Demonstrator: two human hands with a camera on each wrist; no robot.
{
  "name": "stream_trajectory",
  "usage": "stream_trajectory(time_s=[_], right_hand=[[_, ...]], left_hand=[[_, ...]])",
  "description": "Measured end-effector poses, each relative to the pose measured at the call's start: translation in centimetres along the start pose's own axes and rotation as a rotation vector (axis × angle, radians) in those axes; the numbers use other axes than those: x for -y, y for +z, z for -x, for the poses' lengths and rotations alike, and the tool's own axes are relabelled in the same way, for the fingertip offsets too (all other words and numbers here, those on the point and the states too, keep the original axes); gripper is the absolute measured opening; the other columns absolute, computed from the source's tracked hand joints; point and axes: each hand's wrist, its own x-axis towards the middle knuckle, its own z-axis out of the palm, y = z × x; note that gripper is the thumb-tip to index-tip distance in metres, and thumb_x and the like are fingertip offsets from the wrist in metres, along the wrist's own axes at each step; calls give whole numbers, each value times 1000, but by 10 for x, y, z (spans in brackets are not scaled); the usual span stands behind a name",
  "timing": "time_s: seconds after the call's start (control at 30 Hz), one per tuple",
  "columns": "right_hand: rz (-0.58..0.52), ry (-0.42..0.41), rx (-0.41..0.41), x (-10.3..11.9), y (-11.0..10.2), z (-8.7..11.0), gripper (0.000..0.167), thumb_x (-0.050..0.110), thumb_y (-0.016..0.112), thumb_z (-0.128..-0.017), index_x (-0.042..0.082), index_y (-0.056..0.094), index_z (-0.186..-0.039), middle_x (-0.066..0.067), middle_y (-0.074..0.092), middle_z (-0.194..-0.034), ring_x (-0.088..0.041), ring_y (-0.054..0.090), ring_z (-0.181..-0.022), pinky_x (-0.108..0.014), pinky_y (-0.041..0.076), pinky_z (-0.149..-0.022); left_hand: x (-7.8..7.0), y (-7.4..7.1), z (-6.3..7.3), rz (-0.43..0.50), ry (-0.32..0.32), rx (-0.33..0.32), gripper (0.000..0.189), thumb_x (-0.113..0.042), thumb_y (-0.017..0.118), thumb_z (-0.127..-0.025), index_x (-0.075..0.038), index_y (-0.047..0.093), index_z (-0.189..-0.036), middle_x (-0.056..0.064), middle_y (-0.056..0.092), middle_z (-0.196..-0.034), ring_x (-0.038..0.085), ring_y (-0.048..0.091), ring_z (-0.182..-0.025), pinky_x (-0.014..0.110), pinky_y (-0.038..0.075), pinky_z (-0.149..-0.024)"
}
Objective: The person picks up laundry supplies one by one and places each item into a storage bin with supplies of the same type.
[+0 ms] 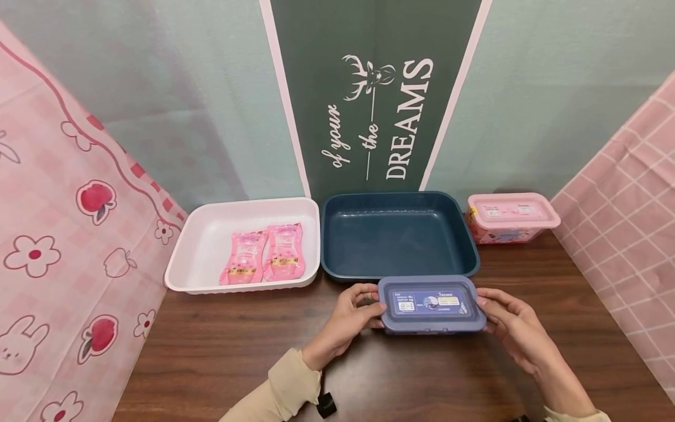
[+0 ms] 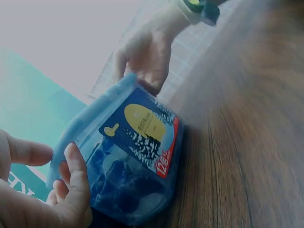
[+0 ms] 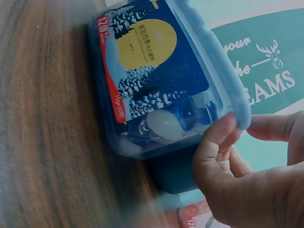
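Note:
A clear plastic box [image 1: 432,322] with a blue-grey lid stands on the table close in front of the dark blue tray [image 1: 401,275]. Its front label [image 3: 142,52] shows a yellow moon and snowy trees, and rounded capsules [image 3: 164,124] show through the wall. My left hand [image 1: 343,316] holds the left end, thumb and fingers at the lid's rim. At the opposite end my right hand [image 1: 519,331] pinches the lid's corner between thumb and fingers. In the left wrist view the lid [image 2: 90,114] sits on the box along its whole visible edge.
To the left, a white tray [image 1: 197,249] carries two pink pouches [image 1: 285,252]. A pink lidded box [image 1: 511,217] stands at the back right, beside the blue tray. Patterned pink cloth [image 1: 622,234] borders the table on both sides, and a green curtain [image 1: 211,117] hangs behind.

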Motion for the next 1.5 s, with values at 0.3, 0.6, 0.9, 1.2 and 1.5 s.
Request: stream_trajectory(time_s=[0.3,0.6,0.9,1.2,1.5], right_hand=[[78,18,43,11,-1,-2,32,-3,45,-111,13,71,-122,0,77,-110,-13,77,-92,-32,66,-74],[14,-55,129,24,3,-6,38,-8,41,-110,7,73,-125,-3,77,-109,-14,77,-87,-30,66,-71],[2,-79,161,40,8,-12,40,-10,40,-110,8,72,-126,-3,78,-106,-12,76,-85,-27,65,-71],[-67,-141,221,54,14,-26,41,-13,38,-108,2,68,-131,-8,76,-110,-16,77,-87,-27,66,-74],[-99,-196,248,62,17,-37,43,-17,37,-106,-1,64,-136,-9,73,-114,-17,76,-90,-26,66,-77]], left_hand=[[-7,-1,-1,22,15,-1,39,7,69,-89,14,59,-127,5,60,-99,12,65,-77,22,62,-61],[-28,-3,3,39,48,11,40,4,67,-94,15,57,-130,6,62,-102,11,66,-82,24,63,-64],[-42,-7,6,61,92,25,43,1,69,-94,11,58,-134,5,64,-107,12,68,-83,26,65,-68],[-60,-13,2,68,143,42,47,2,66,-96,11,56,-141,7,62,-115,11,71,-83,27,67,-73],[-76,-21,-9,52,169,87,50,3,68,-95,9,57,-143,9,62,-117,12,73,-82,30,67,-79]])
